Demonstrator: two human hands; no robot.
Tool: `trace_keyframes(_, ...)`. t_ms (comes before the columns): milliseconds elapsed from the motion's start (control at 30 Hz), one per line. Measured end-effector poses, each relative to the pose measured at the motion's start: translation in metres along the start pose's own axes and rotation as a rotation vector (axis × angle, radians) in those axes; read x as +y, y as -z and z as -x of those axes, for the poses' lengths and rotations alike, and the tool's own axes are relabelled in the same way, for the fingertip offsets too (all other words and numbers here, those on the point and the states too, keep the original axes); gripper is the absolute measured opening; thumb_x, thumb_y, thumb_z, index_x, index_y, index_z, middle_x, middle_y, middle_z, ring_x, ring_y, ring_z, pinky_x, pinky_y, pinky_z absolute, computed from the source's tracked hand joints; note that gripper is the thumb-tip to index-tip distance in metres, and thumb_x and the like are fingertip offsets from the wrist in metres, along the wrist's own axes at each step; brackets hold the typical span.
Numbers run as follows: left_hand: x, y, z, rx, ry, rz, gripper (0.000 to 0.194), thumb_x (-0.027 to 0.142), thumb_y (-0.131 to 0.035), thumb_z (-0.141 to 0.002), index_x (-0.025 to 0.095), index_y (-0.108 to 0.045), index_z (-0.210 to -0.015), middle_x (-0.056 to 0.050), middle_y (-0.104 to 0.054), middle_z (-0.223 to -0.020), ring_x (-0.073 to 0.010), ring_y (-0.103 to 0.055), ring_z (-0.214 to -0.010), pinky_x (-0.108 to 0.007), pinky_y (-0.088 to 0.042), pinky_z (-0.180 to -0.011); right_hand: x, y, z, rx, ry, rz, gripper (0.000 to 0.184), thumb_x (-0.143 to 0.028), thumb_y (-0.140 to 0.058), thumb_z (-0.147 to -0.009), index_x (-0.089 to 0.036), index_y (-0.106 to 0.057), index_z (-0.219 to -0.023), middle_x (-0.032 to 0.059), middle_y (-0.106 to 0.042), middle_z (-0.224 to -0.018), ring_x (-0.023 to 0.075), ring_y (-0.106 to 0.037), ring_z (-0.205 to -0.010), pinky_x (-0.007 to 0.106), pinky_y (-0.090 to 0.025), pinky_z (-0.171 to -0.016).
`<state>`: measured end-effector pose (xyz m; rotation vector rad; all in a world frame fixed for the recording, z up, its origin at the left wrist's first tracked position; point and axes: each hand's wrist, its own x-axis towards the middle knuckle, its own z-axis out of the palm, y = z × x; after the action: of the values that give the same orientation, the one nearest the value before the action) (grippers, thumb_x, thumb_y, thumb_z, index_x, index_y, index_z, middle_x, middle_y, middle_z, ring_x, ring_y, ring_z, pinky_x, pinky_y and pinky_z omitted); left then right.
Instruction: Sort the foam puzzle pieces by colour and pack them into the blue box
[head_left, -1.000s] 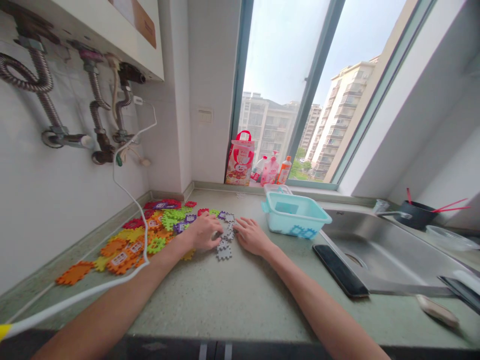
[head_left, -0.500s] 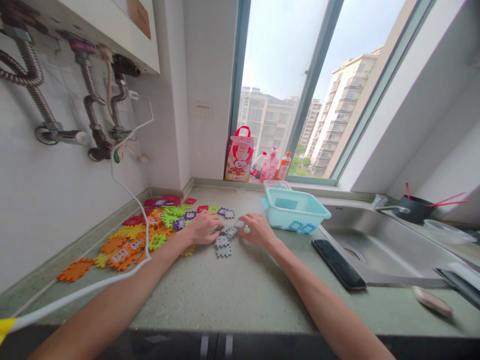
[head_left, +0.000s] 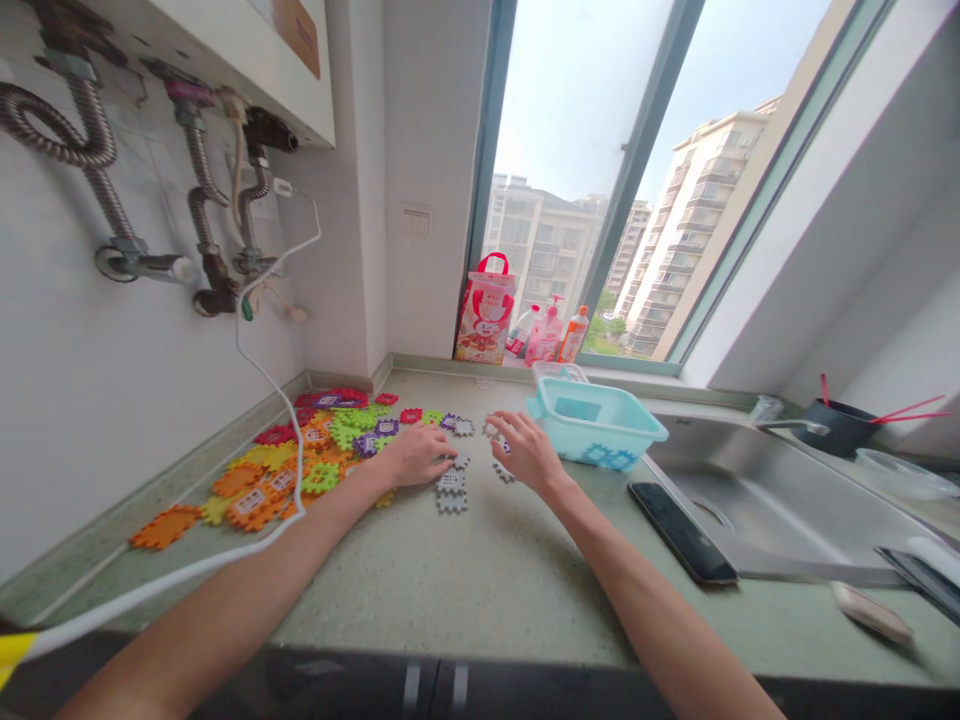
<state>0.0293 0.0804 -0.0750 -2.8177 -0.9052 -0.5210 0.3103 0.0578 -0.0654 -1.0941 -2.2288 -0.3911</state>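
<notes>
My left hand (head_left: 417, 455) rests low over the counter with fingers bent and close together. Its fingertips are on a small grey toothed interlocking tile (head_left: 463, 463), mostly covered by the hand. Just below lie more grey tiles (head_left: 451, 492), one with a window grid. My right hand (head_left: 528, 452) hovers with fingers apart and bent downward. Beneath and beside it are another grey tile (head_left: 504, 472) and a bit of purple, partly hidden by the fingers. A purple tile (head_left: 451, 422) and a pale grey one (head_left: 465, 427) lie beyond, between the hands.
A heap of orange, yellow, green and red tiles (head_left: 259, 490) spreads to the left, crossed by a white cable (head_left: 300, 440). Right of my hands stand a light-blue tub (head_left: 600, 420), a phone (head_left: 681, 532) and the sink (head_left: 757, 480). Bottles (head_left: 545, 335) and a red bag (head_left: 486, 320) line the window.
My right hand has drawn away to the right from my left hand, and grey tiles now show apart beneath it. My left hand has barely moved. The view has shifted slightly.
</notes>
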Motion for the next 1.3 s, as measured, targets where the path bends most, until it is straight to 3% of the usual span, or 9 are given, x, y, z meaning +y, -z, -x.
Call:
trace_keyframes(167,-0.001,0.001,0.000,-0.002,0.028,-0.015,0.021,0.036,-0.066,-0.099,0.026,-0.082,-0.107,-0.007,-0.078,-0.103,-0.0260,-0.069,-0.104,-0.041,-0.048,-0.096,-0.003,0.004,0.002,-0.008,-0.009,-0.191,0.041,-0.021,-0.061,-0.096,-0.022,-0.065,-0.137,0.0117,-0.069,-0.135,0.0269,-0.064,-0.123,0.043,-0.053,-0.108)
trace_keyframes(400,-0.002,0.005,0.000,-0.008,0.055,-0.014,0.021,0.034,-0.065,-0.098,0.025,-0.082,-0.106,-0.007,-0.079,-0.103,-0.0260,-0.068,-0.104,-0.040,-0.049,-0.094,0.022,0.032,0.003,-0.389,-0.169,-0.389,0.032,-0.026,-0.070,-0.087,-0.021,-0.074,-0.118,0.0061,-0.079,-0.110,0.0209,-0.074,-0.095,0.032,-0.055,-0.090)
trace_keyframes(600,-0.004,0.002,0.001,0.003,0.062,-0.010,0.020,0.033,-0.066,-0.098,0.024,-0.082,-0.106,-0.007,-0.079,-0.102,-0.0255,-0.069,-0.101,-0.039,-0.050,-0.091,0.021,0.033,0.005,-0.604,-0.233,-0.148,0.021,-0.033,-0.073,-0.084,-0.022,-0.080,-0.100,0.0057,-0.080,-0.101,0.0221,-0.072,-0.090,0.029,-0.049,-0.079)
trace_keyframes(733,-0.003,0.003,0.000,0.000,0.056,-0.007,0.020,0.031,-0.065,-0.098,0.023,-0.082,-0.106,-0.007,-0.079,-0.102,-0.0250,-0.069,-0.100,-0.037,-0.050,-0.090,0.005,0.028,0.005,-0.609,-0.286,-0.023,0.030,-0.045,-0.075,-0.085,-0.022,-0.078,-0.104,0.0088,-0.078,-0.102,0.0237,-0.071,-0.090,0.029,-0.046,-0.075)
trace_keyframes(833,-0.002,0.005,-0.001,-0.006,0.049,-0.007,0.021,0.031,-0.064,-0.098,0.023,-0.082,-0.106,-0.007,-0.079,-0.100,-0.0245,-0.069,-0.099,-0.037,-0.050,-0.090,-0.004,0.023,0.006,-0.601,-0.285,0.016,0.027,-0.037,-0.076,-0.084,-0.021,-0.076,-0.106,0.0088,-0.078,-0.100,0.0237,-0.071,-0.088,0.028,-0.046,-0.074)
trace_keyframes(967,-0.002,0.004,-0.001,-0.008,0.050,-0.009,0.022,0.031,-0.063,-0.098,0.023,-0.082,-0.107,-0.008,-0.078,-0.099,-0.0245,-0.069,-0.100,-0.036,-0.051,-0.092,-0.010,0.020,0.005,-0.493,-0.077,-0.062,0.031,-0.027,-0.077,-0.081,-0.022,-0.074,-0.112,0.0066,-0.077,-0.104,0.0225,-0.071,-0.093,0.029,-0.050,-0.083)
trace_keyframes(1067,-0.003,0.001,0.000,0.018,0.054,0.011,0.024,0.030,-0.062,-0.099,0.023,-0.082,-0.110,-0.008,-0.077,-0.103,-0.0241,-0.068,-0.103,-0.036,-0.051,-0.094,-0.002,0.029,0.000,-0.187,0.045,-0.076,0.035,-0.024,-0.073,-0.085,-0.024,-0.072,-0.121,0.0080,-0.074,-0.116,0.0245,-0.067,-0.108,0.034,-0.052,-0.097)
trace_keyframes(1200,-0.003,-0.005,-0.001,0.034,0.025,0.023,0.025,0.030,-0.059,-0.101,0.023,-0.080,-0.112,-0.008,-0.075,-0.105,-0.0239,-0.068,-0.101,-0.036,-0.052,-0.093,0.029,0.057,-0.004,0.267,-0.156,0.060,0.037,-0.025,-0.064,-0.093,-0.022,-0.069,-0.129,0.0122,-0.068,-0.129,0.0297,-0.059,-0.119,0.044,-0.048,-0.109)
trace_keyframes(1300,-0.004,-0.010,-0.003,0.041,0.011,0.030,0.026,0.030,-0.056,-0.102,0.024,-0.079,-0.114,-0.008,-0.074,-0.104,-0.0238,-0.069,-0.100,-0.036,-0.052,-0.092,0.057,0.075,0.000,0.322,-0.345,0.175,0.035,-0.029,-0.059,-0.095,-0.021,-0.071,-0.127,0.0141,-0.068,-0.128,0.0321,-0.057,-0.119,0.046,-0.046,-0.110)
